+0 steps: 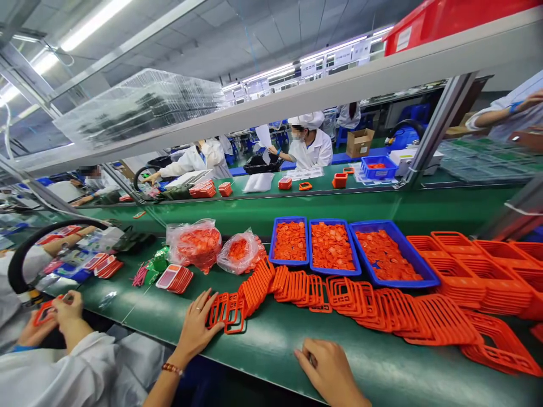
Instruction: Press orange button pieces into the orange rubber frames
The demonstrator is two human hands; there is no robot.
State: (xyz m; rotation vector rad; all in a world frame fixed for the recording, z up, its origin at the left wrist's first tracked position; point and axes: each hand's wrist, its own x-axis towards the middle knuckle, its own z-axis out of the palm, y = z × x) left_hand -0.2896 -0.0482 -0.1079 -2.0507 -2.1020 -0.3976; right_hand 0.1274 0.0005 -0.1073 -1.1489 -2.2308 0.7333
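My left hand [198, 325], with a ring and a beaded bracelet, touches the left end of a long row of orange plastic frames [234, 314]. Its fingers are stretched out and the thumb is spread along the near corner of the frames. Nearer the table's front edge, my right hand [328, 367] is curled closed, apart from the row. Its fingertips are turned under, so whatever they may hold is hidden. The frames lean overlapping one another, running from my left hand to a flat stack of frames [498, 342] at the right.
Blue trays [355, 243] of small orange parts stand behind the row, beside clear bags [197, 243] of similar parts. Tall stacks of orange frames [470, 271] stand right. A co-worker's hands [68, 311] hold an orange frame at left. A shelf beam [271, 104] crosses overhead.
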